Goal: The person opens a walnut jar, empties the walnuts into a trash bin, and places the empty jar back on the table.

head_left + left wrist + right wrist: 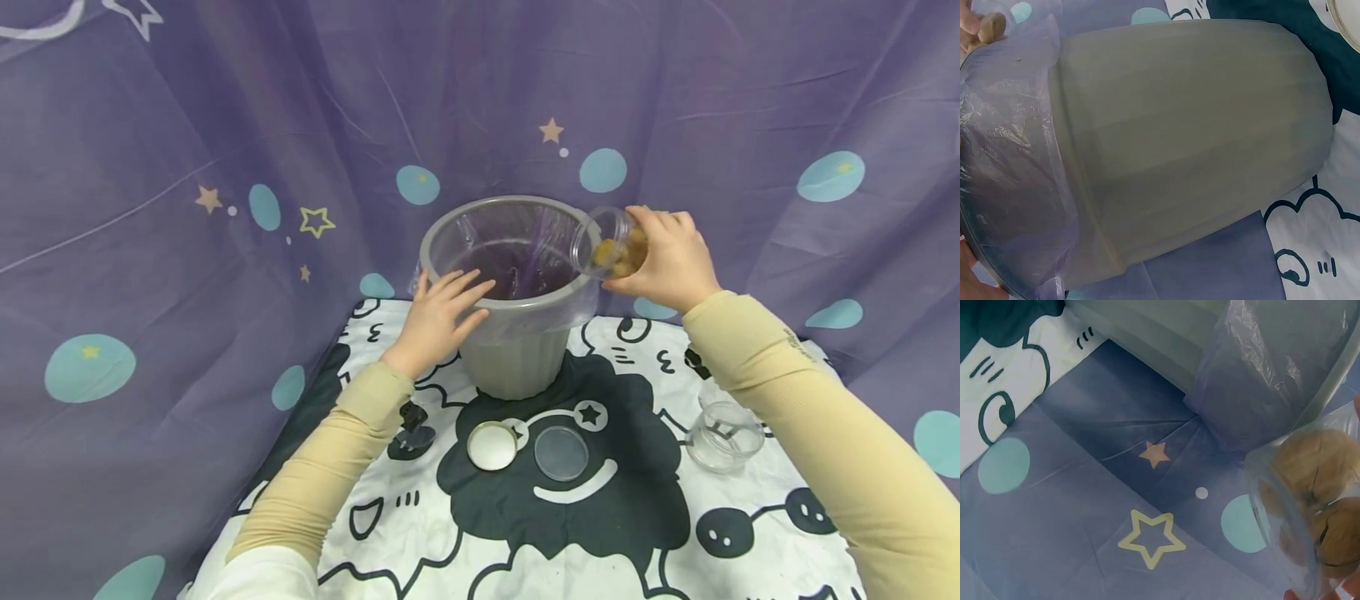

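My right hand (671, 258) grips a clear plastic jar (609, 222) tipped sideways, its mouth pointing at the rim of the grey bin (513, 367). Several orange-brown round pieces (613, 252) lie inside the jar; the right wrist view shows these brown pieces (1316, 462) up close through the wall. At the bin's near left rim, my left hand (435, 323) has its fingers spread over the edge. A thin translucent purple bag (1016, 137) lines the bin and folds down outside the rim. The bin's floor is hidden.
Before the bin lie a white round lid (492, 447) and a clear round lid (562, 454). A second clear jar (723, 437) stands by the right forearm. Black-and-white patterned cloth (405, 533) covers the table, and a purple curtain (480, 92) hangs behind the bin.
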Demonstrator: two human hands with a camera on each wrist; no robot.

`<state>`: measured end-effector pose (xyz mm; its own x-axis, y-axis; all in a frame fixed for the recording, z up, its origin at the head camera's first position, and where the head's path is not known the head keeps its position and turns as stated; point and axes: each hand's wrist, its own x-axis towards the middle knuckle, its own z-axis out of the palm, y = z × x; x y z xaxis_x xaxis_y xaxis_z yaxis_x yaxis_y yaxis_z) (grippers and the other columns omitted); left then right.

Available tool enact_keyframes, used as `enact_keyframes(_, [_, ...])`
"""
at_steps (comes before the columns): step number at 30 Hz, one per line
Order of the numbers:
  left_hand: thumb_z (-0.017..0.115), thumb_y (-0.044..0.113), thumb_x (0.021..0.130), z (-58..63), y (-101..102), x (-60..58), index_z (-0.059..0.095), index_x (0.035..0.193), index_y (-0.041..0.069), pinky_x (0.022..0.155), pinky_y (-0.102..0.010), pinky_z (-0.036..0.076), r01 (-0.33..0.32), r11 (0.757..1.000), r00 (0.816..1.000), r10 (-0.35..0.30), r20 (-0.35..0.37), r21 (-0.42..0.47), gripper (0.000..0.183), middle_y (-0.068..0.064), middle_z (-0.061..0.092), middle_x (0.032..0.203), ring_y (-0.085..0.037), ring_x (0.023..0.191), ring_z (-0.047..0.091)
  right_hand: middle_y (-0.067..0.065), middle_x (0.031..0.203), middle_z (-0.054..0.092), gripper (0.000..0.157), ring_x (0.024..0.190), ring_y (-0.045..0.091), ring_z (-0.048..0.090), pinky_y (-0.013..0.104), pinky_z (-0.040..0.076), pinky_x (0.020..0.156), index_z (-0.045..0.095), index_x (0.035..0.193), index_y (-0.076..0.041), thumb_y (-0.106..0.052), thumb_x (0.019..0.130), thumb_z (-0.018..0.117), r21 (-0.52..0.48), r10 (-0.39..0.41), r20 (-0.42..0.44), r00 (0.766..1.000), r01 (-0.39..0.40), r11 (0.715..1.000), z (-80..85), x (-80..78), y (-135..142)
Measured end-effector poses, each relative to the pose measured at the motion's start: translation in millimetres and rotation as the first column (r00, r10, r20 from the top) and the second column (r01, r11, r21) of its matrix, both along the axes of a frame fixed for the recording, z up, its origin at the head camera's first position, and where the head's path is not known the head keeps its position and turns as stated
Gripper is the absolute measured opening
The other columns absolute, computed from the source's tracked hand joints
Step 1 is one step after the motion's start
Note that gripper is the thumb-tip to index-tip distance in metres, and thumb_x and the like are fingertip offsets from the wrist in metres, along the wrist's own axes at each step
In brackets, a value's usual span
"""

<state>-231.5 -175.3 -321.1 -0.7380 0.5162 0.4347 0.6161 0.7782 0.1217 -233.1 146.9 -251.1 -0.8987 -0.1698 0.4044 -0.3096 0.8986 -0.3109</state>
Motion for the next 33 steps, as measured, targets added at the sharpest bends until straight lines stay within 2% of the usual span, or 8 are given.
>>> enact_keyframes(7, [0.050,0.038,0.094,-2.5,0.6,-2.2,0.046,0.138,0.025,0.111,-0.063,0.011,-0.001,1.000,1.000,0.001,-0.006,0.009,0.045,-0.007,0.044,0.144,-0.029,0.133,0.039,0.020,0.128,0.051,0.099,0.115,0.042,0.041,0.058,0.036,0.087,0.039,0.140,-0.015,-0.034,0.055,0.085,0.121,-0.010,-0.055,0.998,0.017,0.993,6.7,-9.8,-9.3])
enact_keyframes(15, [0.050,0.038,0.095,-3.6,2.2,-2.7,0.047,0.137,0.025,0.111,-0.063,0.011,0.006,1.000,1.000,-0.006,-0.007,0.021,0.045,-0.006,0.044,0.144,-0.029,0.133,0.039,0.021,0.128,0.049,0.096,0.115,0.042,0.039,0.058,0.033,0.089,0.040,0.139,-0.016,-0.030,0.056,0.085,0.205,0.028,-0.048,0.998,-0.018,0.979,13.4,-15.0,-16.8])
enact_keyframes(21, [0.051,0.037,0.094,-5.3,2.7,-4.1,0.048,0.137,0.024,0.111,-0.064,0.011,0.012,0.999,1.000,-0.011,-0.027,0.035,0.045,-0.008,0.046,0.142,-0.030,0.131,0.040,0.021,0.124,0.050,0.094,0.113,0.041,0.041,0.058,0.034,0.088,0.042,0.136,-0.014,-0.028,0.054,0.086,0.293,0.084,-0.106,0.991,-0.050,0.955,14.6,-19.4,-18.0])
enact_keyframes(27, [0.051,0.037,0.094,-6.2,4.2,-4.9,0.048,0.137,0.024,0.111,-0.064,0.011,0.008,0.999,1.000,-0.007,-0.028,0.032,0.045,-0.007,0.046,0.142,-0.029,0.131,0.041,0.021,0.120,0.052,0.088,0.110,0.040,0.044,0.058,0.035,0.089,0.046,0.131,-0.014,-0.023,0.053,0.085,0.367,0.162,-0.202,0.966,-0.079,0.927,12.2,-23.0,-19.0])
enact_keyframes(33, [0.052,0.037,0.093,-6.7,4.8,-5.1,0.049,0.136,0.023,0.111,-0.063,0.011,0.002,0.999,1.000,-0.001,-0.024,0.038,0.045,-0.007,0.046,0.142,-0.029,0.131,0.040,0.022,0.118,0.055,0.079,0.107,0.040,0.048,0.056,0.038,0.088,0.051,0.127,-0.014,-0.018,0.054,0.081,0.436,0.244,-0.310,0.919,-0.090,0.895,9.0,-27.3,-22.4])
